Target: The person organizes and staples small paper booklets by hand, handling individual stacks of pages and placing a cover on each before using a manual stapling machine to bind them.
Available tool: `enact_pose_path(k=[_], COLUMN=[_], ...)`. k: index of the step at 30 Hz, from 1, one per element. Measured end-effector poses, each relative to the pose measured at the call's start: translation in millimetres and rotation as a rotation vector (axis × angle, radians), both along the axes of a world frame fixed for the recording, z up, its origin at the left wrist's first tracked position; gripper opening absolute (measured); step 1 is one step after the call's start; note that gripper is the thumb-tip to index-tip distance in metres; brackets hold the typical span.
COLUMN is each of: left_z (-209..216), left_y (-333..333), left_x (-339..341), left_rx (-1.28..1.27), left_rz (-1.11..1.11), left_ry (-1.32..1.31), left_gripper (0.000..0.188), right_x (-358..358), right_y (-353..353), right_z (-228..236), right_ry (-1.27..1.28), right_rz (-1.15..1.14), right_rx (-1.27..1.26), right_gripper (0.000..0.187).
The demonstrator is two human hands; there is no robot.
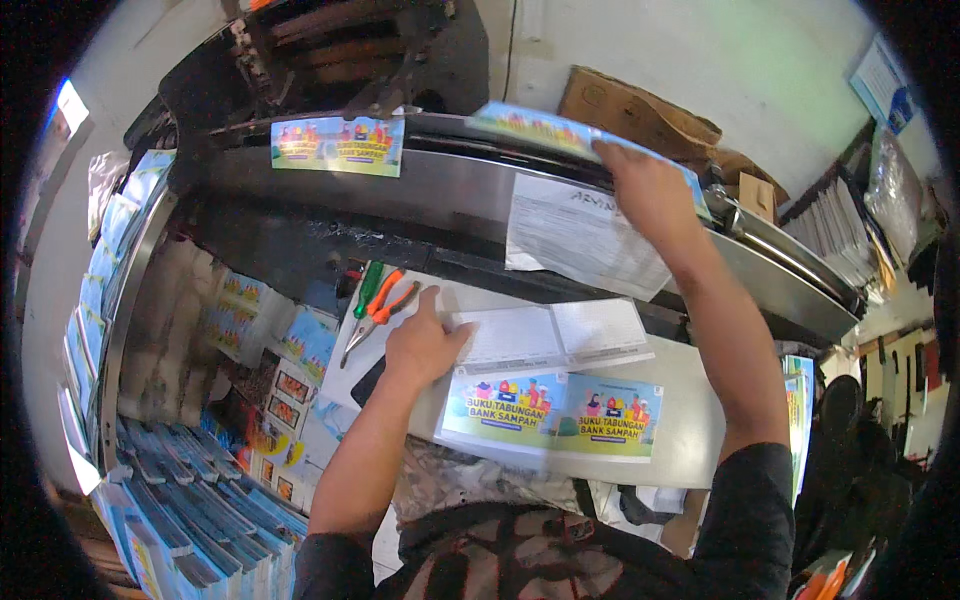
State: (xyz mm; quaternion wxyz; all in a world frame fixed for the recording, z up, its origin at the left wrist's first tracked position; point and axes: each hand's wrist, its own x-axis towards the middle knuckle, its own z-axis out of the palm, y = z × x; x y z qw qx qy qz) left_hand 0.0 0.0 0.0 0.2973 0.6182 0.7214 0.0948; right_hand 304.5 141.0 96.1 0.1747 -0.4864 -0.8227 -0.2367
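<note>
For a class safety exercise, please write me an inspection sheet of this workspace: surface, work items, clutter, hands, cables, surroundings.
Surface: pale board, partly covered.
Work items: white form sheet overlapping a colourful printed sheet.
Clutter: orange-handled tool, green-handled tool, dark flat object, left side.
Hands: left hand at the white form sheet; right hand on a coloured sheet along the metal bar, grip hidden.
Cables: thin dark line on the wall, possibly one.
Surroundings: blue booklet stacks lower left; brown cardboard behind the metal bar.

Wears a black short-sleeved shirt (pixel 650 550) with a print (pixel 520 565) of reddish lines and grey patches. Has a plain left sleeve (pixel 328 568) and right sleeve (pixel 745 525) flanking the print, then bare forearms (pixel 738 340), left hand (pixel 420 348) and right hand (pixel 652 195) beyond.
</note>
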Motion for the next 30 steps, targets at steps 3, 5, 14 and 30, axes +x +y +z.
enact_pose_path(k=[3, 5, 14, 30], left_z=[-7, -21, 99, 35], left_y=[12, 0, -97, -103], left_x=[-7, -1, 32, -8], left_rx=[0.15, 0.204, 0.551, 0.243], left_rz=[0.019, 0.047, -0.201, 0.198], left_ry=[-0.208, -0.363, -0.537, -0.887], left_gripper=[0.077, 0.064, 0.023, 0.029], right_x=[-10, -7, 14, -8], right_y=[4, -9, -131, -194], right_z=[51, 83, 162, -7], right_ry=[0.246, 0.405, 0.522, -0.041], right_rz=[-0.082, -0.007, 0.192, 0.102], right_rx=[0.08, 0.201, -0.137, -0.81], right_gripper=[0.039, 0.037, 0.026, 0.034])
